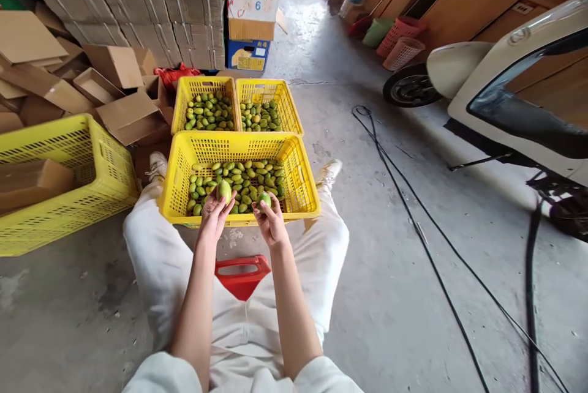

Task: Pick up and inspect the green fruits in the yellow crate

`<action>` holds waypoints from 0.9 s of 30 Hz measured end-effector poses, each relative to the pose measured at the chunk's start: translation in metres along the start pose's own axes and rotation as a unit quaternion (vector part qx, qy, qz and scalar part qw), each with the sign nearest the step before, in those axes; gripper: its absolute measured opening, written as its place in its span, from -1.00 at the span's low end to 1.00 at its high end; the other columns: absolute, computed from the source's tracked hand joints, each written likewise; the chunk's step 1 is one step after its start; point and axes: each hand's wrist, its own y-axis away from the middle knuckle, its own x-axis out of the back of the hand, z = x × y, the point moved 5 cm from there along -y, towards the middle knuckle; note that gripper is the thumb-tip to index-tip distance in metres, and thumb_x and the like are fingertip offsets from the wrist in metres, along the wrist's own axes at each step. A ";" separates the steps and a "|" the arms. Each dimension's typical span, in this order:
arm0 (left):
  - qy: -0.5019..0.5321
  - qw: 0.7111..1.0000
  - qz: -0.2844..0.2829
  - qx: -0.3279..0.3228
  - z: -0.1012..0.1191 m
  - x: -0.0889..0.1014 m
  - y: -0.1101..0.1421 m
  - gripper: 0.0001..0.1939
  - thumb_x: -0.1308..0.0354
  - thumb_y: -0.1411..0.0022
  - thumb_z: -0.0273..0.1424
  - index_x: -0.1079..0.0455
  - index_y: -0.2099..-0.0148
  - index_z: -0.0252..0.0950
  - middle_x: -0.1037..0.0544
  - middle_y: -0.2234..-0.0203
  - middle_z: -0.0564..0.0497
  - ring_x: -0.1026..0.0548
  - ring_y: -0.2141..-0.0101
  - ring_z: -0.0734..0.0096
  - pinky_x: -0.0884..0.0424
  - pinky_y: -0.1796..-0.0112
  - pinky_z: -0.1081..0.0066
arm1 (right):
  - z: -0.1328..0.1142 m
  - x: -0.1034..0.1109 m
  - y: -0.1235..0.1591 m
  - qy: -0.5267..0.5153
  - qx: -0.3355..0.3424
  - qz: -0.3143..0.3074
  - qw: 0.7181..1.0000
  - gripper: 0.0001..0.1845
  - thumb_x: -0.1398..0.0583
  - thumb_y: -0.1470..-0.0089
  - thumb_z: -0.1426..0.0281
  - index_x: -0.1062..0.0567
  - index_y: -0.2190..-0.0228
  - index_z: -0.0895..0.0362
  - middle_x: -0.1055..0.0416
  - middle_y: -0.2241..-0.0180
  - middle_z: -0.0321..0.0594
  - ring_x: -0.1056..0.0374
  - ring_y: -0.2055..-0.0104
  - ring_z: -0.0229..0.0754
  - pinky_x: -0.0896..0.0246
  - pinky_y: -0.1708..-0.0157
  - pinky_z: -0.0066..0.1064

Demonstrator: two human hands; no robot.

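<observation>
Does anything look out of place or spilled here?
Two things look untidy: cardboard boxes lie jumbled at odd angles on the left, and a black cable trails loose across the floor on the right. No fruit appears spilled around the yellow crates.

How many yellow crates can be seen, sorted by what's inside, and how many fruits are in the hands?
Yellow perforated plastic crates holding loose green fruit: 3
Yellow perforated plastic crate holding brown cardboard: 1
Oval green fruits, one in the left hand, one in the right hand: 2
Total: 6
</observation>
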 end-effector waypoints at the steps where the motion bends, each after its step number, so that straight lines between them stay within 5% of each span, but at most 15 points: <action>1: -0.013 1.000 -0.002 -0.003 0.002 0.000 0.001 -0.53 -0.40 -0.13 -0.48 -0.48 -0.09 -0.16 -0.53 -0.20 -0.06 -0.44 -0.26 0.06 -0.38 -0.27 0.11 | -0.002 -0.004 -0.002 0.004 0.003 -0.008 1.000 -0.49 -0.46 0.14 0.41 -0.52 0.11 -0.08 -0.55 0.24 -0.37 -0.51 0.24 -0.25 -0.47 0.23 -0.42; 7: -0.071 0.997 0.010 -0.037 -0.003 -0.003 0.010 -0.41 -0.48 -0.03 -0.47 -0.38 -0.08 -0.07 -0.56 -0.15 -0.04 -0.54 -0.17 0.01 -0.39 -0.23 -0.11 | -0.012 -0.020 0.000 -0.041 -0.016 -0.092 0.995 -0.60 -0.29 -0.04 0.27 -0.55 0.03 -0.05 -0.59 0.07 -0.26 -0.48 -0.11 -0.07 -0.41 -0.18 -0.06; 12: -0.106 0.994 -0.026 -0.013 -0.008 -0.023 0.016 -0.47 -0.46 -0.10 -0.36 -0.40 -0.09 -0.08 -0.57 -0.11 -0.06 -0.55 -0.15 0.04 -0.36 -0.26 -0.06 | -0.016 -0.006 0.002 -0.022 0.008 -0.058 0.998 -0.54 -0.30 -0.05 0.30 -0.51 -0.03 -0.06 -0.58 -0.05 -0.26 -0.37 -0.30 -0.05 -0.20 -0.36 0.05; 16: -0.117 0.992 -0.045 -0.014 -0.006 -0.034 0.020 -0.49 -0.45 -0.14 -0.33 -0.44 -0.12 -0.05 -0.55 -0.14 -0.01 -0.48 -0.22 0.06 -0.36 -0.27 0.05 | -0.017 0.006 0.001 0.017 0.010 -0.006 1.000 -0.63 -0.32 -0.06 0.30 -0.56 0.05 -0.02 -0.52 -0.15 -0.23 -0.24 -0.40 -0.05 -0.15 -0.40 -0.01; 23: -0.104 0.994 -0.030 0.009 -0.006 -0.041 0.027 -0.42 -0.40 -0.21 -0.37 -0.38 -0.25 -0.01 -0.56 -0.12 0.02 -0.53 -0.18 0.08 -0.48 -0.17 0.12 | -0.018 -0.005 0.008 -0.015 -0.011 -0.064 0.998 -0.68 -0.33 -0.10 0.27 -0.54 0.07 -0.06 -0.49 -0.18 -0.28 -0.27 -0.38 -0.05 -0.29 -0.32 -0.01; 27: -0.121 0.992 -0.014 -0.013 -0.004 -0.038 0.028 -0.48 -0.46 -0.12 -0.37 -0.46 -0.13 -0.13 -0.61 -0.03 -0.05 -0.61 -0.05 0.03 -0.56 -0.04 0.18 | -0.015 -0.012 0.008 0.000 -0.012 -0.068 0.998 -0.68 -0.20 -0.25 0.14 -0.53 0.03 -0.04 -0.51 -0.13 -0.21 -0.26 -0.38 -0.01 -0.40 -0.22 0.04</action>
